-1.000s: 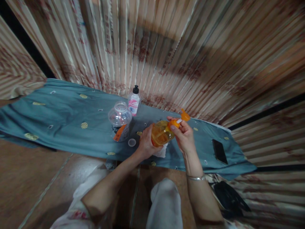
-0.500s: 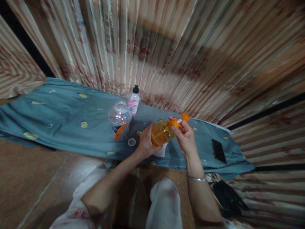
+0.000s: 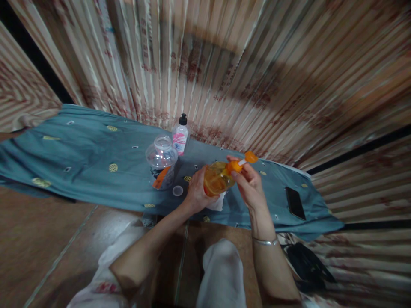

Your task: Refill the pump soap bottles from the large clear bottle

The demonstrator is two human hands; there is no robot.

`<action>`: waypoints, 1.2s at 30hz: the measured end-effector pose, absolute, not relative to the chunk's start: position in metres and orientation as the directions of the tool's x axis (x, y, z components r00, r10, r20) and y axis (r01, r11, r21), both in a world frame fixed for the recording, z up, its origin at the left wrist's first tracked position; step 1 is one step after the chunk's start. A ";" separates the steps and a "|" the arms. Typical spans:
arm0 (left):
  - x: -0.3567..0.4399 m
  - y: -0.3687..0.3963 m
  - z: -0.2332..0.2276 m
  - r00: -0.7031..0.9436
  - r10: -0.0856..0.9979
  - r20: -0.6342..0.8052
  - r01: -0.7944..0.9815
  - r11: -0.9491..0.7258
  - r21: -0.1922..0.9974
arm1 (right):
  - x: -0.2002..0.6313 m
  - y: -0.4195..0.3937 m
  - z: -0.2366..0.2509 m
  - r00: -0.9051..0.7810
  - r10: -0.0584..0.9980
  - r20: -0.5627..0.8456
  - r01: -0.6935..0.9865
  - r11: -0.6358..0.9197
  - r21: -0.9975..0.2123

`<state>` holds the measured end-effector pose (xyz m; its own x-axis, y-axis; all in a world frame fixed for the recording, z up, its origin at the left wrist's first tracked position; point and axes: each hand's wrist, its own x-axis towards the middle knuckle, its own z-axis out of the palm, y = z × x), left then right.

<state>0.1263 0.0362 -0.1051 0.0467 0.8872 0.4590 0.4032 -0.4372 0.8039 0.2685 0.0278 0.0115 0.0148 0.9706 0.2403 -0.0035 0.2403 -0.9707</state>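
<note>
Pleated curtain fabric (image 3: pixel 224 64), striped in cream and rust, hung behind a low surface draped with a teal cloth (image 3: pixel 80 162) dotted with small yellow motifs; brown flooring lay in front of it.

An orange bottle (image 3: pixel 216 179) of clear plastic, holding amber liquid, was held above the cloth's near edge, tilted with its long axis running from lower left to upper right and its neck pointing up and right, away from the person. The left hand (image 3: pixel 195 194) was wrapped around the bottle's body. The right hand (image 3: pixel 248 184) pinched the orange flip cap (image 3: pixel 239 163) at the neck, its hinged lid standing out to the right; whether the lid was fully raised could not be judged, the view being soft there. A silver bangle sat on the right wrist.

A white tissue (image 3: pixel 216 203) lay on the cloth just under the bottle. To the left stood an open clear plastic jar (image 3: pixel 161 160) with an orange label, and beside its base lay a small round lid (image 3: pixel 177 191). Behind the jar stood a small bottle with a black cap and pink label (image 3: pixel 180 136). A black phone (image 3: pixel 294 203) lay flat, well to the right.
</note>
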 end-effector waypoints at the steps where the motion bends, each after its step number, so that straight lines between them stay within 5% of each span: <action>1: 0.126 0.036 -0.105 0.049 0.887 0.459 0.406 -0.438 0.802 | 0.267 0.029 0.011 0.028 0.969 0.244 0.002 0.244 -0.970; 7: 0.127 0.036 -0.106 0.048 0.886 0.460 0.417 -0.436 0.797 | 0.261 0.033 0.007 0.126 0.967 0.222 0.013 0.222 -0.975; 15: 0.128 0.036 -0.105 0.041 0.887 0.459 0.420 -0.432 0.798 | 0.269 0.025 0.011 0.002 0.972 0.233 -0.078 0.232 -0.969; 24: 0.128 0.036 -0.105 0.036 0.889 0.457 0.420 -0.428 0.800 | 0.259 0.032 0.006 0.134 0.967 0.216 -0.063 0.225 -0.972; 36: 0.125 0.036 -0.100 0.062 0.896 0.439 0.393 -0.426 0.815 | 0.264 0.029 0.007 0.066 0.973 0.223 0.015 0.223 -0.975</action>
